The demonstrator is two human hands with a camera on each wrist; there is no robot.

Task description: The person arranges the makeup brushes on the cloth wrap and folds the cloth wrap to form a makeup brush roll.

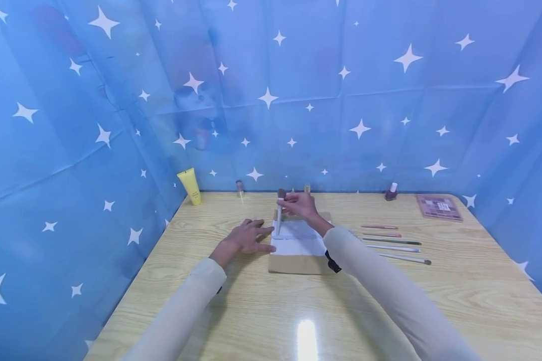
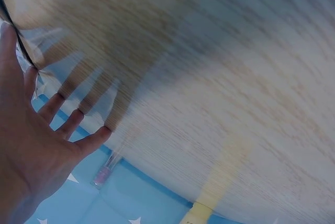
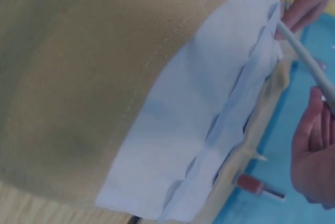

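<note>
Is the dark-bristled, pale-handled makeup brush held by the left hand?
No, the right hand holds the makeup brush near its upper end.

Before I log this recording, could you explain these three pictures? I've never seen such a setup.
There is no machine: a person works bare-handed. The wide picture comes from a head-worn camera; the others from a camera on each wrist. The right hand pinches a pale-handled, dark-bristled makeup brush over a white-lined tan fabric case. The left hand, fingers spread, rests at the case's left edge. On the light wood-grain table also lie five long, thin makeup tools and a flat pinkish palette; a yellow squeeze tube stands at the back left.
</note>
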